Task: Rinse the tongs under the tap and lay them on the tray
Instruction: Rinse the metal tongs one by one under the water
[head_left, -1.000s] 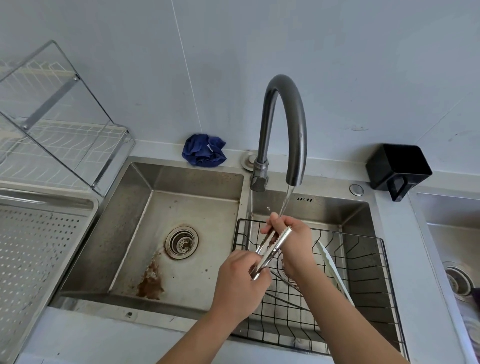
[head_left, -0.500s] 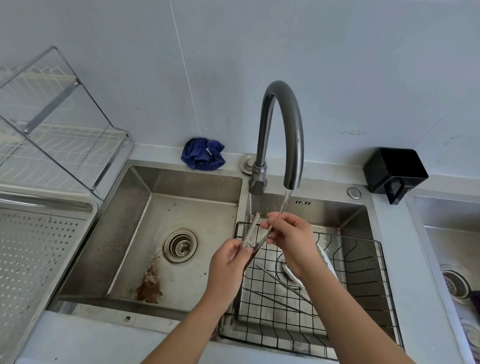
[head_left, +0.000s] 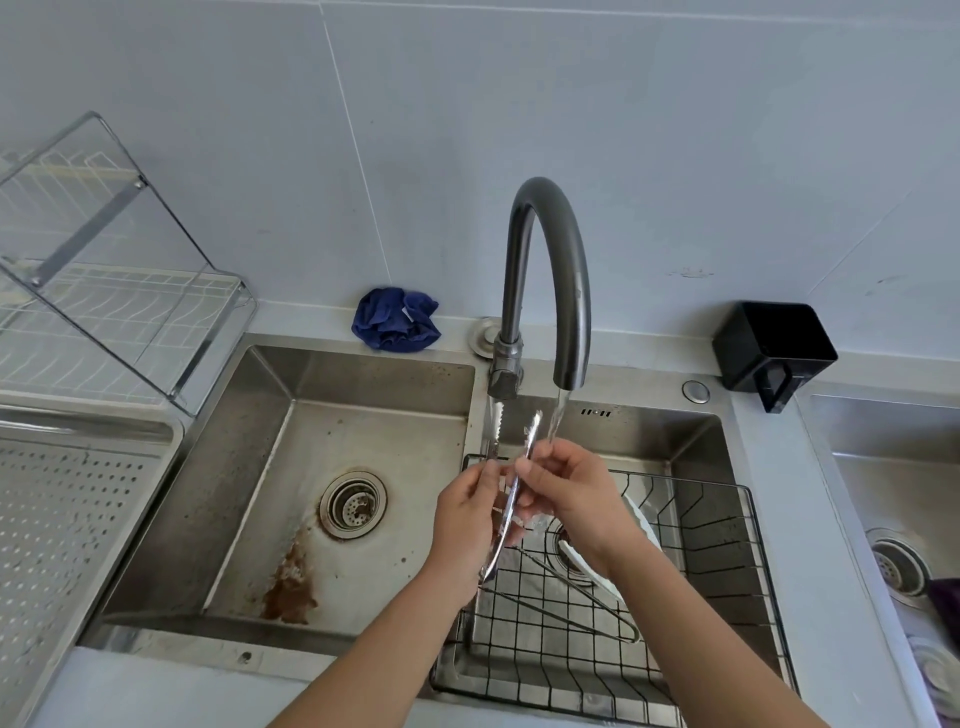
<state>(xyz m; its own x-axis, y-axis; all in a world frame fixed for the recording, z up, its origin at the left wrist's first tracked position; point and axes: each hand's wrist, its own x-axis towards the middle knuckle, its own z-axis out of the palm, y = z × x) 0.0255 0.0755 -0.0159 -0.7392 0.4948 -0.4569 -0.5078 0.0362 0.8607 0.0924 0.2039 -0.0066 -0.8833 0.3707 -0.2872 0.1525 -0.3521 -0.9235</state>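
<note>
Steel tongs (head_left: 511, 486) stand nearly upright over the right basin, their two toothed arms spread apart and pointing up. My left hand (head_left: 467, 525) grips their lower, hinged part. My right hand (head_left: 563, 493) pinches the right arm just under the water stream from the dark curved tap (head_left: 550, 280). Water hits my right fingers and the arm's tip. The perforated steel tray (head_left: 62, 525) lies at the far left, with nothing on the part I can see.
A black wire basket (head_left: 727, 571) sits in the right basin with a white plate (head_left: 641, 525) and another wire utensil. The left basin (head_left: 337, 467) has a drain and a rust stain. A blue cloth (head_left: 396, 318), a black holder (head_left: 774, 353) and a dish rack (head_left: 104, 291) stand around.
The tongs have swung from slanted to nearly upright and their arms have spread apart. Both hands have risen slightly toward the spout. The view has tilted down a little.
</note>
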